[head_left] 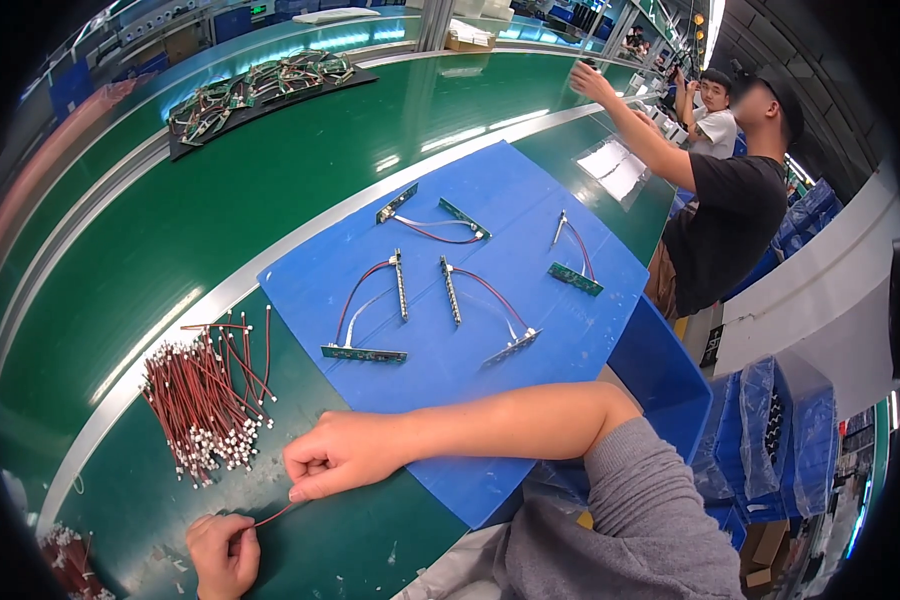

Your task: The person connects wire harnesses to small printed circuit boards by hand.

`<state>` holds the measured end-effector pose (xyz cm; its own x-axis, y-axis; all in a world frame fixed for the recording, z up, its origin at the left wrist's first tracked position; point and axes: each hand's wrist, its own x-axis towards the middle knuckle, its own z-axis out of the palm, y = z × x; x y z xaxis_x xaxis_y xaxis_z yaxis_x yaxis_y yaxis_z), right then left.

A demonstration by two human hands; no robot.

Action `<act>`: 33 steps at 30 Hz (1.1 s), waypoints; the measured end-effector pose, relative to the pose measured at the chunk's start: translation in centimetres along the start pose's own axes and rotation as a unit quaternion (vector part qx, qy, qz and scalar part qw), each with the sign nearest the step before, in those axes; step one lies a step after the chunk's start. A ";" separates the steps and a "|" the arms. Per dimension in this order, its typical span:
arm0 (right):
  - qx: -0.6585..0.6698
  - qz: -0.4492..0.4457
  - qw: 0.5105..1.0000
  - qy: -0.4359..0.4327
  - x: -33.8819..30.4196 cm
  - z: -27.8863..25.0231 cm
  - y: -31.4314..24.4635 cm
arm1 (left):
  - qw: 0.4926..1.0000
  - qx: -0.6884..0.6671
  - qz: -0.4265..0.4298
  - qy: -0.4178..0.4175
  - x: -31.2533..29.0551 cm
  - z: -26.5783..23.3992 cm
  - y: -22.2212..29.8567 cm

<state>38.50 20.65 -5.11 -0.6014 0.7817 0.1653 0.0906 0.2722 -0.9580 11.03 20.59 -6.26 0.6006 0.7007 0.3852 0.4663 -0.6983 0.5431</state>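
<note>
Between my two hands runs a thin red cable (273, 517), stretched low over the green bench. My left hand (222, 556) is closed on its near left end, thumb and finger pinched together. My right hand (345, 455) is closed on the other end, with the connector there hidden by the fingers. Just beyond my hands lies a heap of red cables (195, 400) with white plugs. On the blue sheet (500, 200), several pairs of narrow green circuit boards (364, 354) are spread out, each pair joined by red and white leads.
Past the sheet runs a green conveyor belt (300, 190) carrying a black tray (270, 95) of wired boards. A co-worker in black (725, 195) reaches over the belt at the right. Blue bins (770, 440) stand at right. Another cable bundle (70, 565) lies lower left.
</note>
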 end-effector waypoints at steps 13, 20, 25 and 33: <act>0.000 0.002 1.000 -0.003 0.1 0.1 0.0 | 1.000 0.005 0.014 0.005 0.1 0.0 -0.1; 0.001 0.006 1.000 -0.007 0.1 0.0 -0.1 | 1.000 -0.004 0.007 0.001 0.2 -0.1 0.0; -0.006 0.007 1.000 -0.009 0.1 0.0 0.1 | 1.000 -0.004 -0.001 0.001 0.0 0.0 -0.1; -0.013 0.017 1.000 -0.008 0.1 0.1 0.2 | 1.000 -0.001 0.018 0.009 -0.1 0.0 -0.4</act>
<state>38.41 20.73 -5.28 -0.6100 0.7820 0.1280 0.1317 0.2593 -0.9568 10.81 20.81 -6.51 0.6062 0.6768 0.4177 0.4426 -0.7234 0.5299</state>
